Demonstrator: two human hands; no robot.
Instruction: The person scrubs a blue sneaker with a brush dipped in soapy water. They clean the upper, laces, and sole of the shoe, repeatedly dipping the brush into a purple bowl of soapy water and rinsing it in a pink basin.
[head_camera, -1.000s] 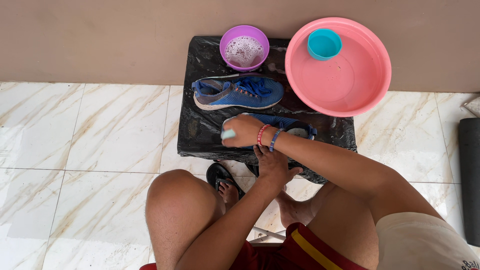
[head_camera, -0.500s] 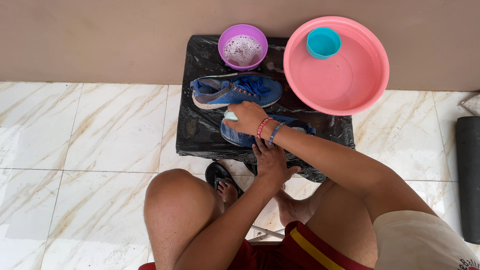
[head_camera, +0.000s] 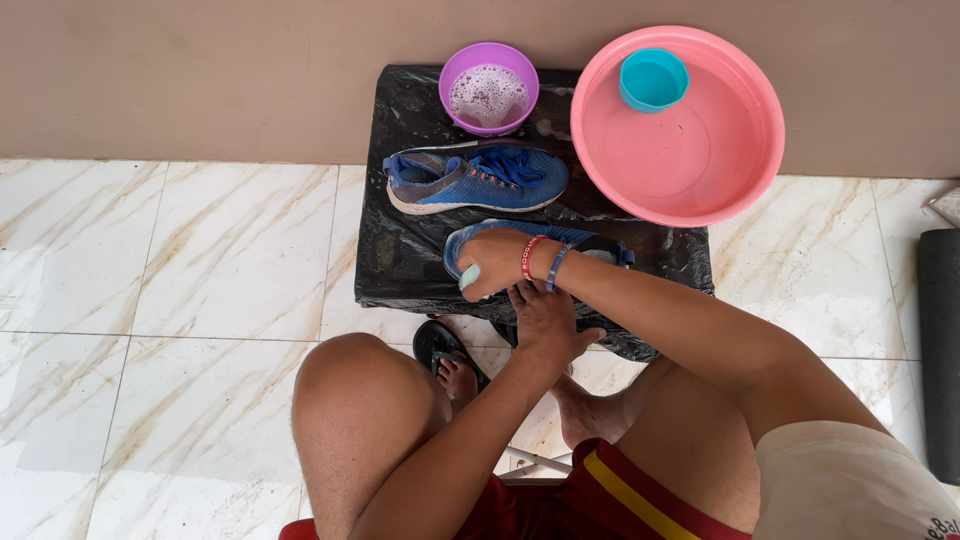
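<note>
My right hand (head_camera: 492, 262), with red and blue bands at the wrist, grips a small pale teal scrubber (head_camera: 468, 277) and presses it on a blue sneaker (head_camera: 590, 240) lying on the black plastic-covered table (head_camera: 400, 250). My left hand (head_camera: 545, 320) holds that sneaker's near side, just below the right hand. A second blue sneaker (head_camera: 480, 180) with blue laces lies on its sole farther back, untouched.
At the table's back edge stands a purple bowl (head_camera: 489, 90) of suds. To its right, a large pink basin (head_camera: 700, 150) holds a teal cup (head_camera: 653, 78). My bare knees and sandalled feet are below the table on a marble tile floor (head_camera: 180, 300). A dark mat (head_camera: 940, 350) lies at right.
My right hand slid away across the near sneaker, then came back toward me. My left hand stayed at the sneaker's near side.
</note>
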